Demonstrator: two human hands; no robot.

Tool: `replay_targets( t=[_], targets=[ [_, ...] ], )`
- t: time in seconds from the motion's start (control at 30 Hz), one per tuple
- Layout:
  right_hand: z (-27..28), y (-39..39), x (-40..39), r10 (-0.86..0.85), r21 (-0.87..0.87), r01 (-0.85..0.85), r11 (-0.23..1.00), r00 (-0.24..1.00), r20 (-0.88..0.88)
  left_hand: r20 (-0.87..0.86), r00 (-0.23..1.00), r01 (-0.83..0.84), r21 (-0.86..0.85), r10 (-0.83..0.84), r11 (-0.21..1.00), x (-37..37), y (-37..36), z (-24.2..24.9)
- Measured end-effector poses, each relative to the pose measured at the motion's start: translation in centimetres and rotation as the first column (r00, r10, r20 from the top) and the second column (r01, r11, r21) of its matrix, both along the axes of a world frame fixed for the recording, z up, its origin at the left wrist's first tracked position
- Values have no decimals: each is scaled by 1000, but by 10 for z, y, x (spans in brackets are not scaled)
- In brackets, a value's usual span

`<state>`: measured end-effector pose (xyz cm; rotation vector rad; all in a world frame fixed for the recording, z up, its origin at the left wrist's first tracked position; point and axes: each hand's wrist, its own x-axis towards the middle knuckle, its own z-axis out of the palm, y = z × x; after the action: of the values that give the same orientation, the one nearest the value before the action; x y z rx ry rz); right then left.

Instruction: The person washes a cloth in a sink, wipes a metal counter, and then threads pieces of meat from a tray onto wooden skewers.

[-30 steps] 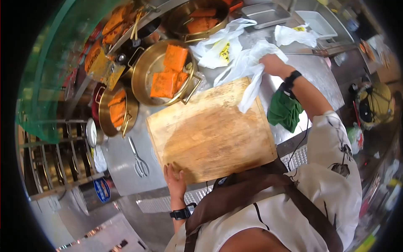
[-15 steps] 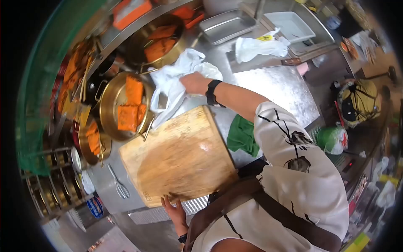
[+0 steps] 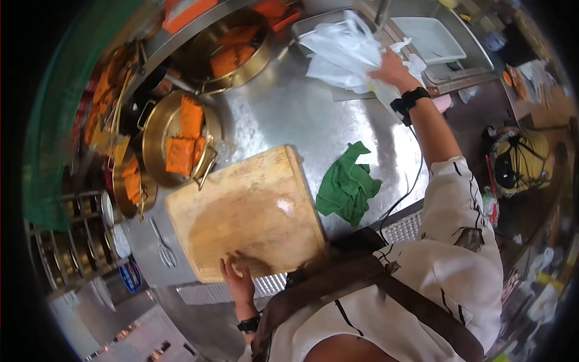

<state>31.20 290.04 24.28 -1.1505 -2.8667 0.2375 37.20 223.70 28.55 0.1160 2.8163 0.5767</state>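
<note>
At the far right of the counter, my right hand (image 3: 393, 71) is closed on a white plastic bag (image 3: 344, 51), whose crumpled film spreads out to the left of my fingers. My left hand (image 3: 239, 282) rests at the near edge of a wooden cutting board (image 3: 247, 211), fingers apart and holding nothing. A crumpled green cloth (image 3: 348, 186) lies to the right of the board. Left of the board is a metal whisk (image 3: 164, 248).
Brass pots (image 3: 155, 142) with orange blocks inside stand along the left and back, one large pot (image 3: 256, 66) behind. Beyond the bag are a metal tray (image 3: 304, 27) and a white tub (image 3: 428, 37). A dark cord (image 3: 416, 175) crosses the right side.
My right hand has carried the white plastic bag from beside the pots to the far right, over the second white bag there. My left hand stays at the board's edge.
</note>
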Motion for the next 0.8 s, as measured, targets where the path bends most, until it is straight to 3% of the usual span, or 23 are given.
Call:
replay_targets(
  t=[0.07, 0.17, 0.27, 0.33, 0.4, 0.47, 0.53, 0.63, 0.73, 0.8],
  targets=[
    [-13, 4, 0, -53, -72, 60, 996, 994, 94, -10, 1000, 0, -12, -1, 1000, 6, -3, -5],
    [-19, 21, -9, -40, -5, 40, 999, 999, 2, -31, 999, -36, 12, 36, 999, 11, -3, -1],
    [-19, 52, -13, -27, 113, 77, 991, 920, -390, -22, 997, -77, -32, 76, 997, 19, -1, 1],
    [-7, 77, -16, -48, 139, 152, 979, 826, -561, -39, 997, -67, 4, 68, 998, 24, -1, 0],
    [44, 59, -11, 36, 44, -13, 999, 805, -592, -41, 996, -82, 10, 82, 997, 30, -6, -4],
    [59, 53, -14, 77, 166, 27, 986, 805, -589, -39, 993, -114, 0, 114, 993, 34, -6, -5],
    [71, 32, -12, 166, 162, -91, 983, 819, -550, -34, 990, -137, 27, 138, 990, 36, -1, -3],
    [68, -23, -24, 488, 320, -372, 872, 593, -640, -50, 986, -158, 36, 159, 987, 41, -1, -6],
    [60, -85, -34, 377, -56, -561, 826, 623, -685, -57, 984, -165, 36, 167, 986, 42, -6, -9],
    [39, -120, -47, 553, -22, -755, 655, 499, -667, -57, 982, -177, 38, 179, 983, 43, -5, -7]
  ],
)
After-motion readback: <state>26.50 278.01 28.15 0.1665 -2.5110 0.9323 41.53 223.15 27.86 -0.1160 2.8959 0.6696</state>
